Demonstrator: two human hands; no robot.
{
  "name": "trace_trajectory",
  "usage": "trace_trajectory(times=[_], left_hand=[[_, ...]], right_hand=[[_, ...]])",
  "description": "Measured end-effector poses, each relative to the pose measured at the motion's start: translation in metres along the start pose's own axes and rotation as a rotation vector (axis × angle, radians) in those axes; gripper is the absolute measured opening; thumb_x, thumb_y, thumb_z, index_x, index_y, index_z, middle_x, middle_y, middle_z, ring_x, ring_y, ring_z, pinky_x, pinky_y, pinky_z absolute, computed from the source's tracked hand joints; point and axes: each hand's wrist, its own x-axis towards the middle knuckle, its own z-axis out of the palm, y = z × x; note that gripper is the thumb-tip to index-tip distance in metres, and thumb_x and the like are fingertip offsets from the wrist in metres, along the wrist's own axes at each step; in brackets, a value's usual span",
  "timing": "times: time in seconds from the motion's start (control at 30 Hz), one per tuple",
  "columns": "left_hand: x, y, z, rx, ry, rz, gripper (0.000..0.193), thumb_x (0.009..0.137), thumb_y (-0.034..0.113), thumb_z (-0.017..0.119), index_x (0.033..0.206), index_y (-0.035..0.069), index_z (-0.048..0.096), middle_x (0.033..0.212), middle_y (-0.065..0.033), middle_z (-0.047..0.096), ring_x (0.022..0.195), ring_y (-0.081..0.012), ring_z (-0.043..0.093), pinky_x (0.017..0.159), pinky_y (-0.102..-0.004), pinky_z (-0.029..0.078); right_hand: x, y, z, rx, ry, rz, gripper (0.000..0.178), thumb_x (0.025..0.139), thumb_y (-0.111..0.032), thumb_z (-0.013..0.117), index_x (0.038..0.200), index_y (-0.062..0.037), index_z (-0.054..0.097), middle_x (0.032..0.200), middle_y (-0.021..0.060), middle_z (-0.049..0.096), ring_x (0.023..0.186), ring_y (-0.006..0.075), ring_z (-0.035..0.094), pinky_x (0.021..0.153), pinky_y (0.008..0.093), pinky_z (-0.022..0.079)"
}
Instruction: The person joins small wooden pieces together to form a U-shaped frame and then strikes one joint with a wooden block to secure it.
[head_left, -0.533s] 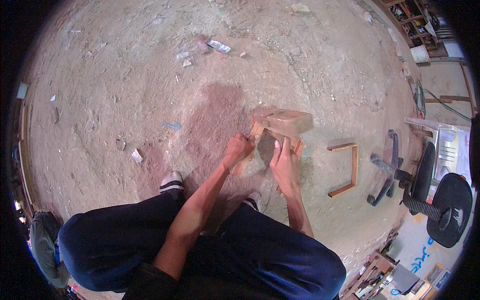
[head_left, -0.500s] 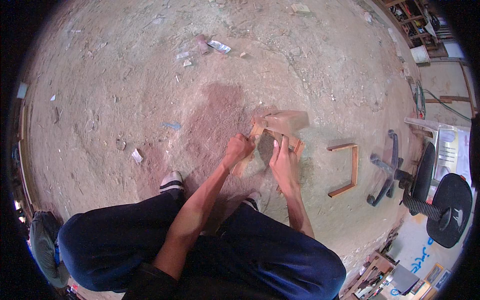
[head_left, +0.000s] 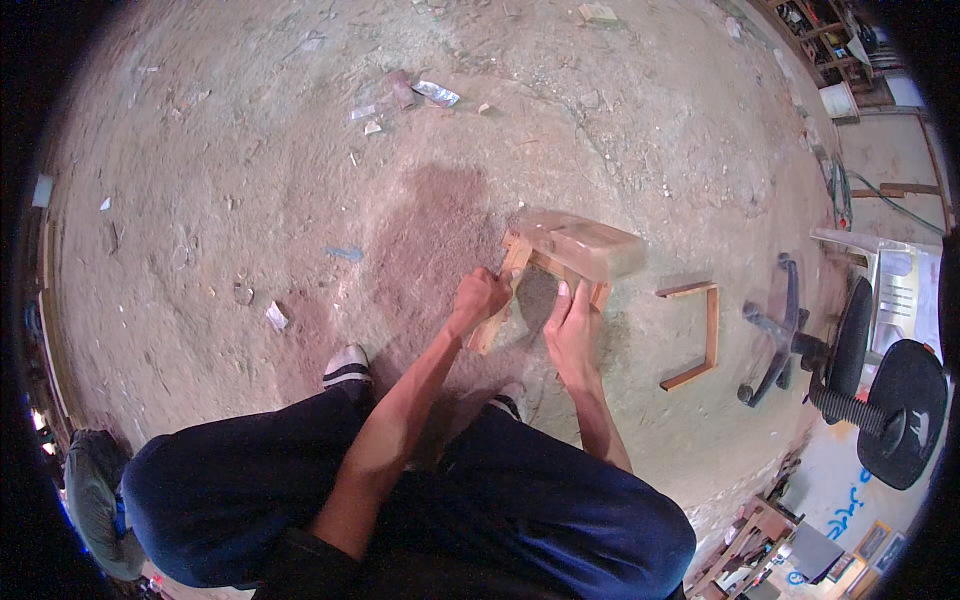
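Note:
A small wooden frame of joined strips (head_left: 493, 329) is held between my two hands above the dirt floor. My left hand (head_left: 482, 300) is closed around its left strip, fingers curled in a fist. On the other side, my right hand (head_left: 574, 330) grips the frame's right part, thumb and fingers pointing away from me. Across the far end lies a wider light-brown wooden block (head_left: 585, 243), smeared by motion; how it joins the frame cannot be made out. To the right, a U-shaped wooden frame (head_left: 712, 330) rests on the floor.
A black swivel chair (head_left: 895, 415) lies tipped over at the right, its base toward me. Reddish sawdust (head_left: 430, 230) covers the floor beyond my hands. Foil scraps (head_left: 437, 94) and a blue scrap (head_left: 345, 254) lie about. My shoes (head_left: 347, 367) are below my hands.
The blurred wooden block has shifted right, its right end now farther out and lower. Both hands keep their hold, the right one slightly moved to the right.

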Motion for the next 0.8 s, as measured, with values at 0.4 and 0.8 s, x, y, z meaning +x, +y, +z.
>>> trace_trajectory(times=[0.4,0.8], left_hand=[[-0.008,0.009,-0.010,0.011,-0.018,0.032,0.057,0.096,0.045,0.056,0.092,-0.011,0.067,0.092,-0.0332,0.068,0.092,-0.0474,0.069,0.080,-0.0511,0.056],[-0.006,-0.005,-0.013,0.035,-0.083,0.068,0.058,0.097,0.045,0.054,0.091,-0.011,0.069,0.075,-0.0263,0.070,0.085,-0.0425,0.071,0.077,-0.0486,0.057]], right_hand=[[0.009,0.010,-0.001,-0.008,0.104,-0.182,0.024,0.103,-0.016,0.050,0.117,0.0034,0.048,0.071,0.0309,0.062,0.069,0.0486,0.064,0.057,0.0542,0.047],[0.007,0.016,0.011,-0.120,0.220,-0.371,0.026,0.103,-0.019,0.051,0.117,0.0015,0.048,0.069,0.0262,0.065,0.063,0.0436,0.067,0.053,0.0495,0.050]])
